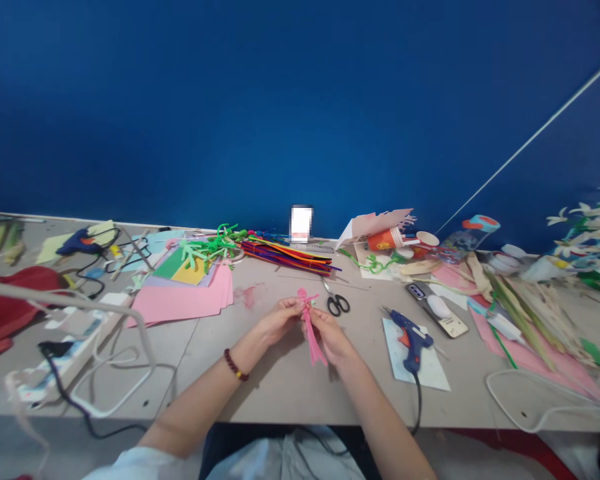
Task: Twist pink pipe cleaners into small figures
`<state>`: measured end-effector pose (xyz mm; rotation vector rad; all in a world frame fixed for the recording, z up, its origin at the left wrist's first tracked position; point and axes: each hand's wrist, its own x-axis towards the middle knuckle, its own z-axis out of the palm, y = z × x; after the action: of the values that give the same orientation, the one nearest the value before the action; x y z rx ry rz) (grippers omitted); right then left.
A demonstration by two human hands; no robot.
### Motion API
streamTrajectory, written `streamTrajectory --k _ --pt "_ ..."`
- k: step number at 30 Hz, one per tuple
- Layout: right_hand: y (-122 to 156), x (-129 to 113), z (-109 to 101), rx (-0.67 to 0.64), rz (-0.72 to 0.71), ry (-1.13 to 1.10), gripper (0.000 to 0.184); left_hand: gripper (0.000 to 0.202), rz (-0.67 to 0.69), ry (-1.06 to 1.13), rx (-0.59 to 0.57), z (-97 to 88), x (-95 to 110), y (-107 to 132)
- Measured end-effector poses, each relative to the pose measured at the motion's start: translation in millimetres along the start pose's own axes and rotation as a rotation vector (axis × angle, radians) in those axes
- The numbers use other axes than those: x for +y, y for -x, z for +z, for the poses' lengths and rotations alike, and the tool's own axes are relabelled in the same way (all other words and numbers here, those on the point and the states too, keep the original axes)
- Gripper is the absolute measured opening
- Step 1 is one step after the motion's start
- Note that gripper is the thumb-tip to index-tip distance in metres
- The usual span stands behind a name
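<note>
A small pink shape of fuzzy pipe cleaners (pixel 313 343) is held in front of me, just above the table. At its top sits a rounded loop, and several strands hang down below. My left hand (pixel 283 316), with a beaded bracelet at the wrist, pinches it near the upper part. From the other side, the fingers of my right hand (pixel 329 335) are closed on its middle. Fingers partly cover where the strands join. Black-handled scissors (pixel 337 305) lie just beyond my right hand. Behind them is a bundle of coloured pipe cleaners (pixel 290 257).
A blue glue gun (pixel 413 341) rests on a pale sheet at right, its cord running off the front edge. Pink paper (pixel 180 303) and a white power strip (pixel 75 353) lie left. A phone (pixel 301 223) stands against the wall; paper cups (pixel 386 240) lie back right.
</note>
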<state>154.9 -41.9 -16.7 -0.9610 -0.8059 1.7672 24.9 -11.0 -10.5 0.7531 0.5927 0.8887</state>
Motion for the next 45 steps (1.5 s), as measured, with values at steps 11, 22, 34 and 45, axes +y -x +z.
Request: streamTrajectory --k 11,22,34,45 --pt "-1 2 -10 0.394 -0.542 0.698 0.027 0.022 0.236 -0.303 0.354 -2.5 -1 -7" --pt "2 4 -8 0.264 -0.644 0.933 0.024 0.018 0.163 -0.144 0.255 -4.5 -4 -5" --pt "-6 4 1 0.193 -0.213 0.209 0.041 0.022 0.114 -0.015 0.184 6.3 -5 -2" --pt "-11 5 -6 0.221 -0.224 0.149 0.036 0.027 0.056 0.012 0.139 6.6 -9 -4"
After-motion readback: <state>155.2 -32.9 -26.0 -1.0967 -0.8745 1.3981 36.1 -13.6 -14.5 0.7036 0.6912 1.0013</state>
